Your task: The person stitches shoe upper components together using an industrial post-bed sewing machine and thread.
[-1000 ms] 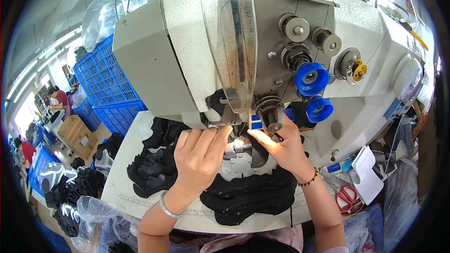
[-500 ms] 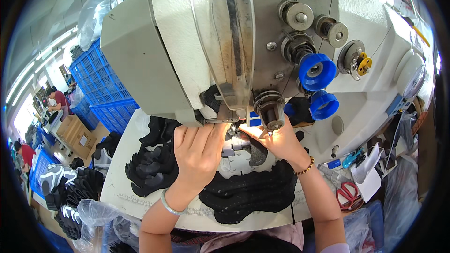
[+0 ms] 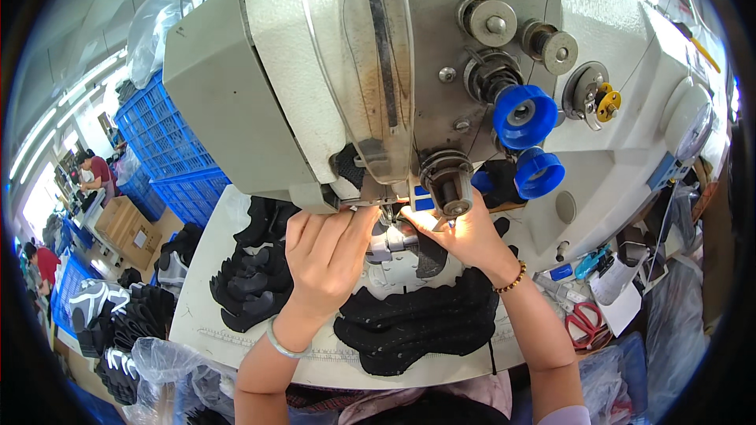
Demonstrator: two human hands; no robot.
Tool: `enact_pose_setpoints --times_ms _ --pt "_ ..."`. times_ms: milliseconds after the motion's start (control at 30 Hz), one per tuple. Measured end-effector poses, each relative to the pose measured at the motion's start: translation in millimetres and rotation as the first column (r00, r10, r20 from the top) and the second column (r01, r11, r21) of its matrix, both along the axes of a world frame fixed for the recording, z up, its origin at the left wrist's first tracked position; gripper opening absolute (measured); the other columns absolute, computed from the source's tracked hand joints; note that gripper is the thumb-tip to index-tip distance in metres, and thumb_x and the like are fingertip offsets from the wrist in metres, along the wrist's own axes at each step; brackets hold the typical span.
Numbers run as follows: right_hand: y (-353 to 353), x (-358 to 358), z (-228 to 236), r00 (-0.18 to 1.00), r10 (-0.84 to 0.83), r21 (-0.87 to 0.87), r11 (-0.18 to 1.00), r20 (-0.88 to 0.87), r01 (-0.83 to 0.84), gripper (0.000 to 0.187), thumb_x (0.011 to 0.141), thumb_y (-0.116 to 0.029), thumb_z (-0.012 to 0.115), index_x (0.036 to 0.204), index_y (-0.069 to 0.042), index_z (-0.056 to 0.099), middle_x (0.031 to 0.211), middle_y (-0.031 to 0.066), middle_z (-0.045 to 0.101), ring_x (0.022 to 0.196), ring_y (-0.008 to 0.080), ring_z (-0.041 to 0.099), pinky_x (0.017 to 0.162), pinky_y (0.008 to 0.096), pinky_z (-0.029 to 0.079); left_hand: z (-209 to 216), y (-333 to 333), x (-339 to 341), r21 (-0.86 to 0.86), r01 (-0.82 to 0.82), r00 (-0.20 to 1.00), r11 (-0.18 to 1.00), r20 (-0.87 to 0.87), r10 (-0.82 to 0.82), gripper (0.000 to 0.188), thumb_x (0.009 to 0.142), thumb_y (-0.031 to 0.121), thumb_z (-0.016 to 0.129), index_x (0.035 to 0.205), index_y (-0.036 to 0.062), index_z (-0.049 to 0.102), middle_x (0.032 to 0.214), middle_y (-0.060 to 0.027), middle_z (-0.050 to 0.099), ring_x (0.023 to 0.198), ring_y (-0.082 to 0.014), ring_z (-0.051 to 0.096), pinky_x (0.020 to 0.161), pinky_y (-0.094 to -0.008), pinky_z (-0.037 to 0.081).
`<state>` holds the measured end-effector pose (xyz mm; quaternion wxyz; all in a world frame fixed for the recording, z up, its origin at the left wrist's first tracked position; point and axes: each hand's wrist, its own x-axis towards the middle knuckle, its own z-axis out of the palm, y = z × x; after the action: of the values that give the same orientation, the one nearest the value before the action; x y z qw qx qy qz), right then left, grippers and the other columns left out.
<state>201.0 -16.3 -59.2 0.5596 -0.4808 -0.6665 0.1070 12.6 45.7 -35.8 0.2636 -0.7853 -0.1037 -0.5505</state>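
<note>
A sewing machine (image 3: 236,102) fills the upper part of the view, and both my hands work under its head. My left hand (image 3: 329,256) is left of the needle area, its fingers pressed together and their tips hidden below the machine. To the right of the needle my right hand (image 3: 472,240) pinches a small black fabric piece (image 3: 431,257), whose lower end hangs over the metal plate (image 3: 398,271). The far edge of that piece is hidden. A stack of black cut pieces (image 3: 417,323) lies on the white table between my forearms.
More black pieces (image 3: 250,283) are heaped left of my left hand. Red-handled scissors (image 3: 587,327) lie at the right. Blue crates (image 3: 169,134) are stacked beyond the table at the left, near shoe uppers (image 3: 98,299). Two people (image 3: 98,169) work in the far background.
The machine sits slightly farther left in the picture. My left hand has shifted slightly left, and the small black piece has moved a little under my right hand. Both hands stay at the needle area.
</note>
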Motion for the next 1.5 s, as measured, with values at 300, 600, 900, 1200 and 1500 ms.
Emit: enact_pose_setpoints --times_ms 300,600,900,1200,1500 --pt "-1 -2 1 0.994 -0.098 0.025 0.995 0.057 0.097 0.038 0.076 -0.013 0.076 0.104 0.003 0.055 0.083 0.0033 0.061 0.071 0.0075 0.054 0.064 0.0244 0.047 0 1 -2 0.005 0.061 0.998 0.998 -0.003 -0.061 0.026 0.067 0.004 0.073 0.092 0.0016 0.067 0.079 -0.0025 0.058 0.069 -0.0166 0.055 0.067 -0.0304 0.040" --pt "6 1 -2 1.000 0.022 -0.066 0.998 -0.020 -0.023 0.031 0.080 -0.007 0.073 0.102 0.003 0.054 0.085 0.0040 0.064 0.069 0.0067 0.063 0.058 0.0211 0.049 -1 -2 3 0.013 -0.027 1.000 1.000 -0.005 0.027 0.023 0.067 0.006 0.072 0.089 0.0035 0.067 0.076 -0.0025 0.056 0.075 -0.0175 0.056 0.068 -0.0318 0.039" --pt "2 0 3 0.999 -0.034 -0.075 0.997 0.034 0.037 0.041 0.075 -0.013 0.077 0.106 0.001 0.054 0.095 0.0070 0.064 0.084 0.0110 0.060 0.076 0.0272 0.049 -2 -5 7 -0.016 -0.077 0.996 0.997 0.036 0.077 0.021 0.066 0.003 0.073 0.086 0.0022 0.066 0.079 -0.0042 0.059 0.073 -0.0212 0.054 0.074 -0.0348 0.037" --pt "1 0 3 0.995 -0.066 -0.030 0.997 0.080 0.069 0.040 0.076 -0.012 0.074 0.108 0.001 0.054 0.092 0.0071 0.064 0.084 0.0118 0.060 0.076 0.0280 0.048 -1 -5 8 -0.025 -0.081 0.996 0.996 0.045 0.082 0.019 0.069 0.004 0.073 0.087 0.0022 0.065 0.078 -0.0038 0.059 0.075 -0.0216 0.054 0.074 -0.0353 0.037" --pt "0 -1 5 0.999 -0.035 -0.064 0.997 0.032 0.037 0.036 0.075 -0.012 0.076 0.102 0.002 0.056 0.090 0.0057 0.063 0.080 0.0101 0.059 0.072 0.0260 0.048 -4 -3 3 -0.020 -0.084 0.996 0.996 0.005 0.084 0.025 0.069 0.009 0.075 0.092 0.0027 0.068 0.081 -0.0024 0.060 0.079 -0.0186 0.056 0.075 -0.0347 0.038"
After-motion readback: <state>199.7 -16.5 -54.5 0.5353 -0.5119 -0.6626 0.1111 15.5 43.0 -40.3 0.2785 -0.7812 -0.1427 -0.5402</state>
